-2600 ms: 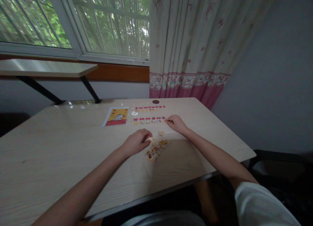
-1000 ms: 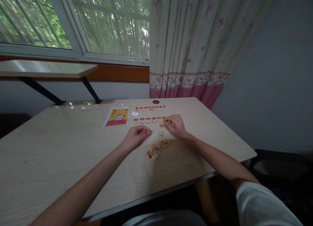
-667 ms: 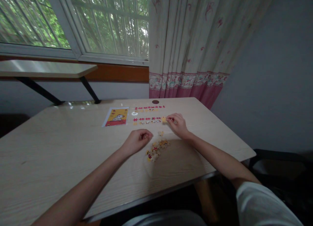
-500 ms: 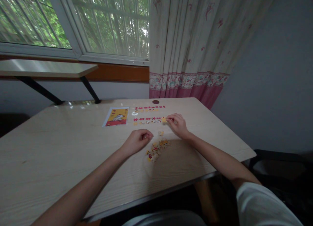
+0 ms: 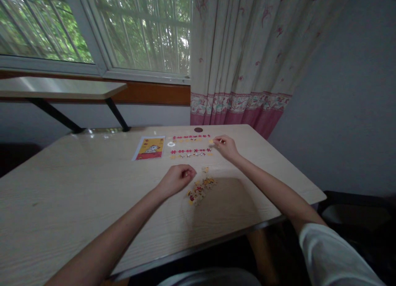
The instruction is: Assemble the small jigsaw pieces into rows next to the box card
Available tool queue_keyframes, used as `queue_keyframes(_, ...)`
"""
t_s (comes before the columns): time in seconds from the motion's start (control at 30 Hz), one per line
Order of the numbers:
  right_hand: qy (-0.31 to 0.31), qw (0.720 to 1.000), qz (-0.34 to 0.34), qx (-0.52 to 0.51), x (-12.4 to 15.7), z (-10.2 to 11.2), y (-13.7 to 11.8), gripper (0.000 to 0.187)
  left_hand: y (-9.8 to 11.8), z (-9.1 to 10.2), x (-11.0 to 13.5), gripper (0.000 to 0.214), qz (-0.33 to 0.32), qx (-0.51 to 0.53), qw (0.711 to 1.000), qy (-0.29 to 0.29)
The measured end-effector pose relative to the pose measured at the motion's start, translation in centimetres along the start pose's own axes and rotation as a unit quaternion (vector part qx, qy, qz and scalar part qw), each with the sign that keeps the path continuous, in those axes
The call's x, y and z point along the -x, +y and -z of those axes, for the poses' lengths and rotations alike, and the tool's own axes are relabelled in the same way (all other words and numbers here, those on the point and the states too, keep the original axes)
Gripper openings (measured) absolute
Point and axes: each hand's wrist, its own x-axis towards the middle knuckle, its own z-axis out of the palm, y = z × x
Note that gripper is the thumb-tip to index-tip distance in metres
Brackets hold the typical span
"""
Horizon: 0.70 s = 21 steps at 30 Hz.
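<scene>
My right hand [image 5: 226, 147] pinches a yellow puzzle piece [image 5: 211, 141] at the right end of the far pair of rows. Those rows hold red pieces [image 5: 191, 136] behind yellow ones [image 5: 187, 140]. Nearer to me run a second row of red pieces [image 5: 190, 151] and a row of white and yellow pieces [image 5: 192, 155], with a yellow piece [image 5: 210, 154] at its right end. My left hand [image 5: 175, 179] is closed above the table, left of a loose heap of puzzle pieces [image 5: 199, 189]; whatever its curled fingers hold is hidden. One piece [image 5: 205, 169] lies just beyond the heap.
A picture card [image 5: 150, 148] with a white animal on yellow and red lies left of the rows. At the table's [image 5: 123, 187] back are a dark round disc [image 5: 198, 130] and a raised shelf [image 5: 62, 88] on black legs. A curtain [image 5: 241, 63] hangs behind.
My right hand has moved a little farther away with the yellow piece, from the near rows to the end of the far rows. The left hand stays about where it was.
</scene>
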Motion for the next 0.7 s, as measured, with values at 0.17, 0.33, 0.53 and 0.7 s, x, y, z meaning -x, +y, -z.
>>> queue_keyframes(0.17, -0.040, 0.996, -0.076, 0.024, -3.5, -2.1, 2.4, 0.017, 0.0, 0.1, 0.0, 0.021, 0.002, -0.008, 1.000, 0.000)
queue_keyframes(0.33, -0.066, 0.991, -0.101, 0.050, -4.7, -4.1, 3.2, 0.014, 0.2, 0.2, 0.1, 0.021, 0.007, -0.020, 1.000, 0.008)
queue_keyframes(0.53, -0.074, 0.986, -0.119, 0.087, -4.4, -5.2, 3.4, 0.015, 0.3, 0.3, 0.1, 0.022, 0.003, -0.017, 1.000, 0.011)
queue_keyframes(0.7, -0.076, 0.986, -0.116, 0.089, -4.3, -5.1, 3.2, 0.016, 0.4, 0.3, 0.1, 0.021, 0.002, -0.019, 1.000, 0.013)
